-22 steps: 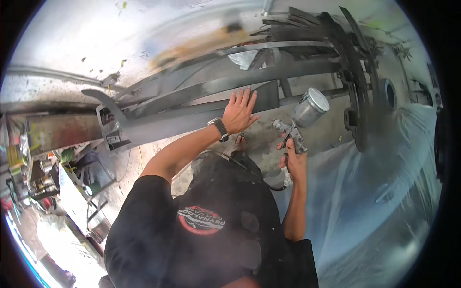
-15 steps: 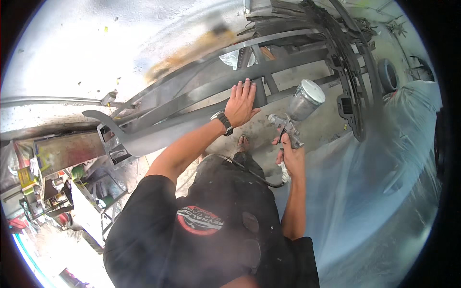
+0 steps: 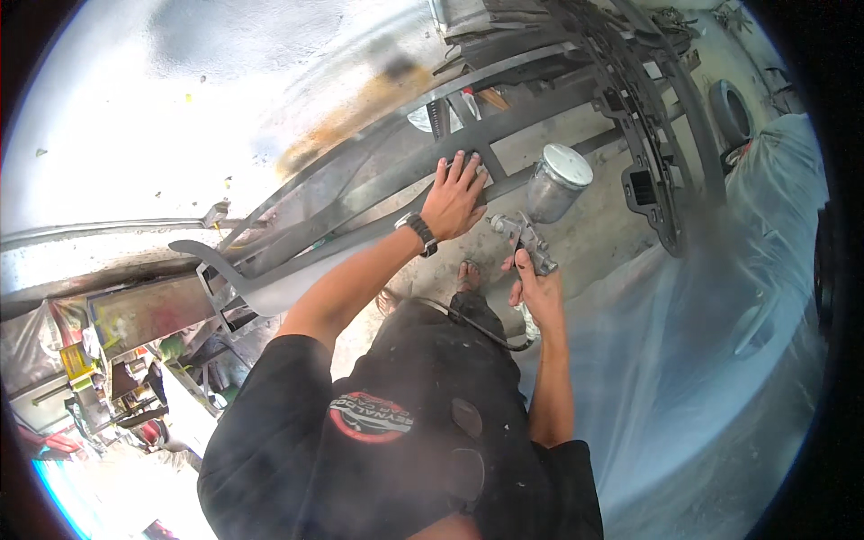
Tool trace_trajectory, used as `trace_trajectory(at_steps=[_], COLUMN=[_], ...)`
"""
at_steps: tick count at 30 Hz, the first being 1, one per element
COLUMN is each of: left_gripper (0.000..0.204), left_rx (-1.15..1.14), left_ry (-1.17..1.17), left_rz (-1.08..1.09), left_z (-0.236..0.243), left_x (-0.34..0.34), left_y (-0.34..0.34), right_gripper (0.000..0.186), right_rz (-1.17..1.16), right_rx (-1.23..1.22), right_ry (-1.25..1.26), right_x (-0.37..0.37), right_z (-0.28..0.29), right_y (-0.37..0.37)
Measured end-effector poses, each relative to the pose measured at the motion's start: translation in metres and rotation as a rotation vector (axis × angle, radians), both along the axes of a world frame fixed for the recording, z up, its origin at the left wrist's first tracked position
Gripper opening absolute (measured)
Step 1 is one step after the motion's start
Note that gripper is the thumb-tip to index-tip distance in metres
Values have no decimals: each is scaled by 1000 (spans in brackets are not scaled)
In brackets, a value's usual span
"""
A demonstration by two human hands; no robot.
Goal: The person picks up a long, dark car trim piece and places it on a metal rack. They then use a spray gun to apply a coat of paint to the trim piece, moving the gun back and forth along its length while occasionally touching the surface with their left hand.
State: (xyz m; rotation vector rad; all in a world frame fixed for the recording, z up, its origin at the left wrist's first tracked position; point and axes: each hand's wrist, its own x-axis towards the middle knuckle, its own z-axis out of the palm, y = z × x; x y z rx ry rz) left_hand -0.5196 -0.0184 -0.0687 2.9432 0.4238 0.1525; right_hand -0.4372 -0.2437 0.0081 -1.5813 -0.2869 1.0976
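My left hand (image 3: 454, 200) lies with spread fingers on the right end of a long grey bumper-like panel (image 3: 292, 290), whose left end curls up into a hook shape. The hand covers part of that end. My right hand (image 3: 538, 292) is wrapped round the handle of a metal spray gun (image 3: 524, 241). A silver cup with a pale lid (image 3: 565, 169) sits tilted on top of the gun. From the handle, white wrapping leads into a dark hose (image 3: 497, 338) that runs past my legs. The gun's nozzle points left, apart from the panel.
Behind the panel stands a long grey frame of bars (image 3: 531, 115). Black slotted parts (image 3: 650, 184) hang at the right, near a tyre (image 3: 731, 112). Translucent plastic sheeting (image 3: 666, 360) drapes the right side. Cluttered shelves (image 3: 135, 378) stand at the left, below a pale wall (image 3: 243, 90).
The view has shifted slightly. The spray gun sits a little farther left and up, still in my right hand. My left hand remains on the panel's end.
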Motion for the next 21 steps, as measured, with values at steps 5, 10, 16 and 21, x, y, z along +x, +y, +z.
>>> trace_trajectory(at_steps=[5,10,16,21], left_gripper=[80,92,93,93], left_rx=[13,21,-14,-31], left_ry=[41,76,125,99], left_rz=[39,155,365,519], left_z=[-10,-3,18,45], left_x=[4,-55,-194,-316], left_y=[1,-4,-10,-12], right_gripper=[50,42,38,40], right_rz=[57,68,190,470], right_rx=[-9,-62,9,-9], right_ry=[1,33,86,2], right_x=[1,-9,-46,-87], right_z=[-16,-13,12,46], right_y=[0,2,19,39])
